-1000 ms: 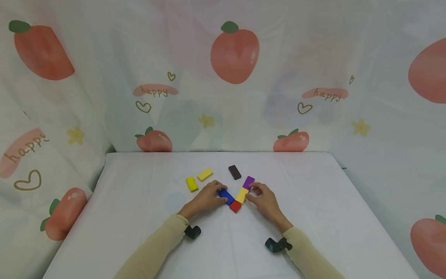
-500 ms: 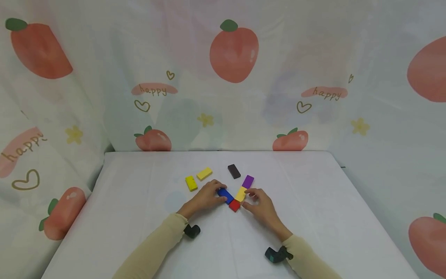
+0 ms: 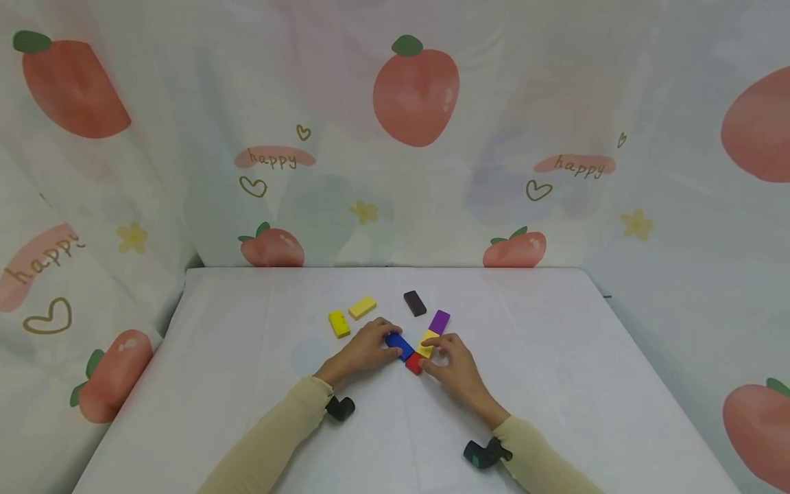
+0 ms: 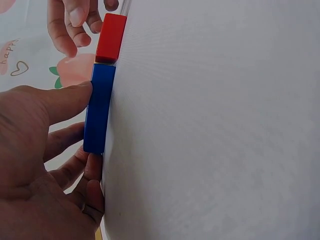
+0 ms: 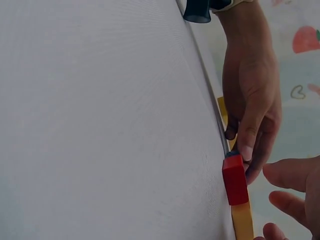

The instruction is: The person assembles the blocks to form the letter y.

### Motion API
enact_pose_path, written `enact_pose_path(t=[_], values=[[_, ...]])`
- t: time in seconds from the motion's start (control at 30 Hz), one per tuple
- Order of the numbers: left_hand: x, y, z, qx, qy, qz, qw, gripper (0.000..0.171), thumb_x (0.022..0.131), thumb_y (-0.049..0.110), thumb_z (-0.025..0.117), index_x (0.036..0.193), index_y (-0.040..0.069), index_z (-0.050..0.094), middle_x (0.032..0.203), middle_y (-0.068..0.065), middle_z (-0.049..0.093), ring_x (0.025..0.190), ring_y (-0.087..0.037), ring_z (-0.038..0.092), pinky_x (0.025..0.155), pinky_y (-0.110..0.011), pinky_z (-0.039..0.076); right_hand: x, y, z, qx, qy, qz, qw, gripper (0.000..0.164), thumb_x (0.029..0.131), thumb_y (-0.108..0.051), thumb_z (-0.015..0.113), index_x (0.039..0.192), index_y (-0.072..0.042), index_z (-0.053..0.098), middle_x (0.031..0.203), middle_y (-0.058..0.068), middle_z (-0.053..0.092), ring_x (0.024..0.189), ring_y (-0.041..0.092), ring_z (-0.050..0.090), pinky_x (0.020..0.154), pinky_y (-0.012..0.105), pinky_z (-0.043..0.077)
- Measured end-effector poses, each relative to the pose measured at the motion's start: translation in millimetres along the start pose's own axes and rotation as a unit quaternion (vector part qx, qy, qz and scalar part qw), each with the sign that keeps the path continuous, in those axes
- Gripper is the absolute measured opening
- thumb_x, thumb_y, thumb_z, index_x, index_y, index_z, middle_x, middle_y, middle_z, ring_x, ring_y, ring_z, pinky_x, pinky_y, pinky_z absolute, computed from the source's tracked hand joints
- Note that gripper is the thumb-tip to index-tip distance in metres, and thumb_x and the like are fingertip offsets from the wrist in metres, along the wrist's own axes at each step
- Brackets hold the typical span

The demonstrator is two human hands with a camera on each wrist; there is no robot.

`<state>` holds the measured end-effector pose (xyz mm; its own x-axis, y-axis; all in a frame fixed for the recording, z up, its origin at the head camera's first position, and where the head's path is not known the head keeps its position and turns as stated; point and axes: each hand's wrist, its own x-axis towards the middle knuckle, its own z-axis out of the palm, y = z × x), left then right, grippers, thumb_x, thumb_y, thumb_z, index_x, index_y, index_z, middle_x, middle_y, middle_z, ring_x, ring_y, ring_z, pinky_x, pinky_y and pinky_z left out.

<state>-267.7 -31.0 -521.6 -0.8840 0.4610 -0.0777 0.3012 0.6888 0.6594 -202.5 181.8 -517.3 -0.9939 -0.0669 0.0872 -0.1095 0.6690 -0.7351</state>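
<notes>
In the head view my left hand [image 3: 363, 351] holds a blue block [image 3: 400, 346] lying on the table, thumb on its near side and fingers at its far end. The blue block meets a red block [image 4: 111, 39], which forms the corner of a V. From the red block a pale yellow block [image 5: 243, 220] runs up the other arm, ending in a purple block [image 3: 439, 322]. My right hand [image 3: 458, 369] hovers beside the red and pale yellow blocks, fingers loosely bent. In the right wrist view its thumb and fingers stand apart from the red block.
Beyond the V lies a black block [image 3: 415, 303]. A bright yellow block [image 3: 339, 324] and another pale yellow block [image 3: 362, 308] lie past my left hand. All rest on a white table [image 3: 247, 309], with a printed cloth wall [image 3: 345, 103] behind.
My right hand has come away from the purple and pale yellow blocks and shifted left and nearer, toward the red block. The left hand stays at the blue block.
</notes>
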Motion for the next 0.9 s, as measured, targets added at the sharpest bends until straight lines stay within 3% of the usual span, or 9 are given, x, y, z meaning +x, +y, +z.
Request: enact_pose_path(t=[0.4,0.9], values=[[2.1,-0.3,1.3,0.008,0.001,-0.013,0.9999,0.045,0.092,0.034,0.068,0.134,0.019,0.060,0.134,-0.005,0.055,0.123,-0.022,0.051,0.110,-0.041,0.042,4.8,-4.7,5.7,-0.012,-0.011,-0.009,1.000,0.027,0.085,-0.020,0.076,0.112,-0.021,0.073,0.105,0.005,0.055,0.092,0.017,0.051,0.076,0.029,0.042],[0.3,1.3,0.3,0.007,0.000,-0.015,0.9999,0.044,0.092,0.033,0.069,0.133,0.018,0.060,0.133,-0.005,0.055,0.122,-0.022,0.051,0.109,-0.041,0.043,7.2,-3.4,6.2,-0.018,-0.018,-0.004,1.000,0.033,0.084,-0.016,0.077,0.116,-0.018,0.070,0.105,0.005,0.055,0.092,0.019,0.050,0.074,0.029,0.041]])
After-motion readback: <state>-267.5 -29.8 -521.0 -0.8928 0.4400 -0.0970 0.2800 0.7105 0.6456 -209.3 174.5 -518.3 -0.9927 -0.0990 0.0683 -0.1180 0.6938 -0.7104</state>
